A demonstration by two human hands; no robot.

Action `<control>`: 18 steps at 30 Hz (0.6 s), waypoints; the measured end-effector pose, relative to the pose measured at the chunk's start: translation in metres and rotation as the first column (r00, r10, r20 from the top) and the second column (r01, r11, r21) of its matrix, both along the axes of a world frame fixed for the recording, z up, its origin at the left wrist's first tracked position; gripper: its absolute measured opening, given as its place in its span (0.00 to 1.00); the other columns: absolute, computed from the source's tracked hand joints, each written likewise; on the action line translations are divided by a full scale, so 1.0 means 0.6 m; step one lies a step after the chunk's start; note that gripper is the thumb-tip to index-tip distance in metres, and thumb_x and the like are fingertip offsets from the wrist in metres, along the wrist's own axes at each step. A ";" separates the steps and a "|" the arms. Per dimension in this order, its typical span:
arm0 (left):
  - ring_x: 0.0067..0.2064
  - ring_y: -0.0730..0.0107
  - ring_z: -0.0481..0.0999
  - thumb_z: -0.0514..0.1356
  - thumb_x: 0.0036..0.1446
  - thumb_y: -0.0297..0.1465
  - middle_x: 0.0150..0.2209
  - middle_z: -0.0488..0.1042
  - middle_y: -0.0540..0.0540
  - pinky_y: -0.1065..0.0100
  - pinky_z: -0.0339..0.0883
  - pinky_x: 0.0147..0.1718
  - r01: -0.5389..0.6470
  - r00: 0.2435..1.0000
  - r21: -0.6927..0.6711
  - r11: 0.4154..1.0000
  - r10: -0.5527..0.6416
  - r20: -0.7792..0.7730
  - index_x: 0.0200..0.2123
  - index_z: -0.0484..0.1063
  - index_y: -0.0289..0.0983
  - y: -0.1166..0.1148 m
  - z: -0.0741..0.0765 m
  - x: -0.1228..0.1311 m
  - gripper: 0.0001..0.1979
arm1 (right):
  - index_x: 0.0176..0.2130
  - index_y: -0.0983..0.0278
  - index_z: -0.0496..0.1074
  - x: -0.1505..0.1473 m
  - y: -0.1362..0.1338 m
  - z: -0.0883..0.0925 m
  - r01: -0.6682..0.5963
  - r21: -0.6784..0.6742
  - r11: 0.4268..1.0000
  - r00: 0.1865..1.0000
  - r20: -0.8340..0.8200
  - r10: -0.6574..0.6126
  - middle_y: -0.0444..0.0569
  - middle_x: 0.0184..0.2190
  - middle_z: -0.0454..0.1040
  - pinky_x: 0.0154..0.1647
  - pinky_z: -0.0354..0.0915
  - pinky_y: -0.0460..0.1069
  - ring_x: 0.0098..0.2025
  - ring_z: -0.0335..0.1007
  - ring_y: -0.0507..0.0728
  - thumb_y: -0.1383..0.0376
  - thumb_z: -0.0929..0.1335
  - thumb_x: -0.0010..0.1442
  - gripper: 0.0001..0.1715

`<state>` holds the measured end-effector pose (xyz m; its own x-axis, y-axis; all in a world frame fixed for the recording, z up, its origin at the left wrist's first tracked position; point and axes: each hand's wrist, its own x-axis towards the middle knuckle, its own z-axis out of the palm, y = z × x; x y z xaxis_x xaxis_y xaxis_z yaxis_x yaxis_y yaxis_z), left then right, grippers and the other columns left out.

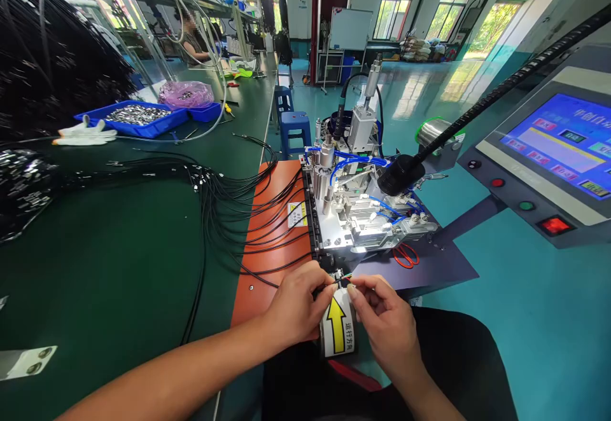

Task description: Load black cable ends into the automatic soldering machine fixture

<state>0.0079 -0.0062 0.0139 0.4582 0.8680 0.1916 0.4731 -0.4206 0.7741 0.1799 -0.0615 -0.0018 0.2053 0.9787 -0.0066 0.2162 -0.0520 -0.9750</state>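
By the machine [356, 217]: one black cable [340, 280], coloured wires [347, 276] exposed, pinched in your left fingers [324, 301]; grip of your right fingers [361, 306], unclear. Several cables [286, 191] already lined its edge; yours did not yet; a bundle [202, 255] lay on the bench [119, 243].

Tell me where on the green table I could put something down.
The widest bare patch on the green tabletop is bordered by black cables behind and to its right, and a metal plate at lower left. Crowded: the orange board, crossed by cables, and around the blue trays.
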 end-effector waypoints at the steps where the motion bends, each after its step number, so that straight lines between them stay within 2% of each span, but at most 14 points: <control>1: 0.32 0.73 0.67 0.56 0.63 0.30 0.29 0.68 0.50 0.71 0.57 0.30 0.002 1.000 0.006 1.000 -0.002 0.000 0.30 0.70 0.36 0.000 -0.001 0.000 0.09 | 0.41 0.61 0.75 0.000 0.004 0.001 0.005 -0.005 1.000 1.000 -0.007 -0.005 0.46 0.31 0.72 0.28 0.67 0.47 0.29 0.68 0.54 0.56 0.69 0.62 0.12; 9: 0.32 0.74 0.67 0.57 0.63 0.31 0.30 0.68 0.50 0.72 0.57 0.30 -0.007 1.000 -0.013 1.000 0.007 0.011 0.29 0.70 0.36 0.000 -0.002 0.000 0.10 | 0.36 0.60 0.77 -0.003 0.014 0.014 0.022 0.025 0.999 0.994 0.106 -0.024 0.47 0.33 0.75 0.32 0.66 0.48 0.32 0.70 0.55 0.57 0.69 0.61 0.10; 14: 0.30 0.75 0.67 0.56 0.64 0.34 0.28 0.68 0.51 0.72 0.57 0.29 -0.013 0.998 -0.044 0.999 0.016 0.056 0.29 0.70 0.36 0.001 0.006 0.001 0.11 | 0.36 0.61 0.76 -0.024 0.017 0.008 0.074 -0.007 0.997 0.997 -0.012 -0.074 0.46 0.30 0.73 0.30 0.66 0.47 0.30 0.70 0.54 0.56 0.70 0.61 0.12; 18: 0.30 0.74 0.66 0.56 0.65 0.33 0.28 0.68 0.50 0.71 0.57 0.29 0.026 0.997 -0.007 1.000 -0.025 0.073 0.30 0.70 0.36 -0.001 0.006 -0.002 0.11 | 0.36 0.62 0.75 -0.033 0.020 0.006 0.066 -0.010 0.998 0.993 -0.096 -0.066 0.46 0.30 0.73 0.32 0.65 0.47 0.31 0.69 0.54 0.56 0.70 0.61 0.12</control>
